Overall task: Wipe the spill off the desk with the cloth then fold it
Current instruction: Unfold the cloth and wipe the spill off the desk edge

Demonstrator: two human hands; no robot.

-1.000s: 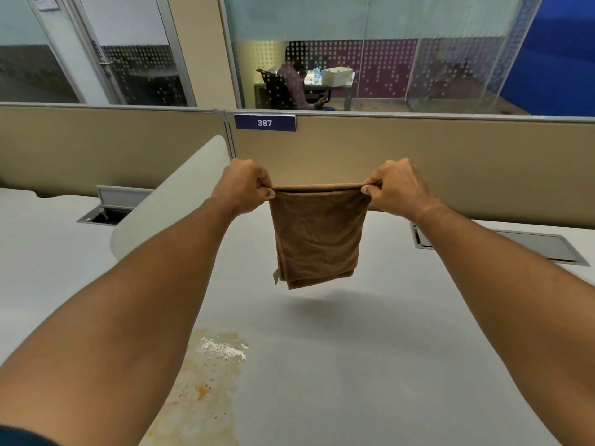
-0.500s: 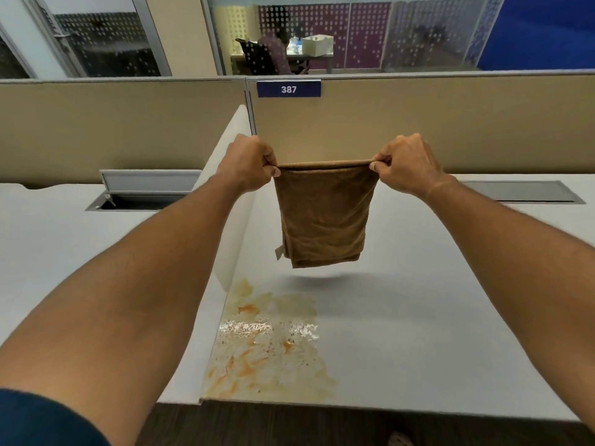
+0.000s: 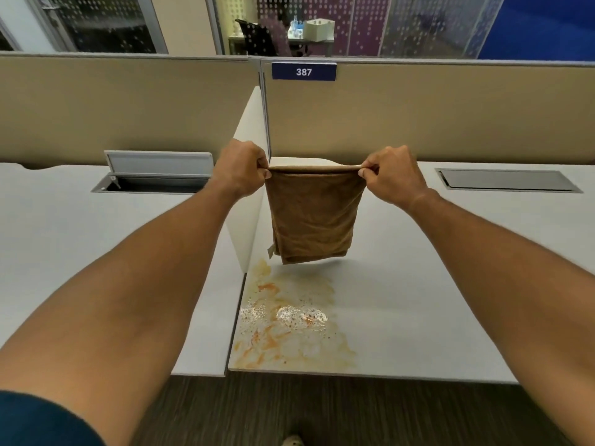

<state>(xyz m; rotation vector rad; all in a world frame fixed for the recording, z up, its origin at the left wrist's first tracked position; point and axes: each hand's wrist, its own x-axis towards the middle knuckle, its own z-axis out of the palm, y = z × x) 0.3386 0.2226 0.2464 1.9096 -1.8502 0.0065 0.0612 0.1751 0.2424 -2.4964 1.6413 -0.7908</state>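
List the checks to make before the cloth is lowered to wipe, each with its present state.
1. Left hand pinches a top corner of the cloth: ok.
2. Right hand pinches the other corner: ok.
3. Cloth hangs clear of the desk: ok.
4. Spill in view, unwiped, near the front edge: ok.
5. Cloth directly over the spill: not ok, it hangs behind it.
6. Cloth dry: cannot tell.

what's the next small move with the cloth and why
Probably lower the cloth toward you onto the spill. Both the left hand and the right hand pinch its top corners, it hangs clear of the desk, and the spill looks unwiped.
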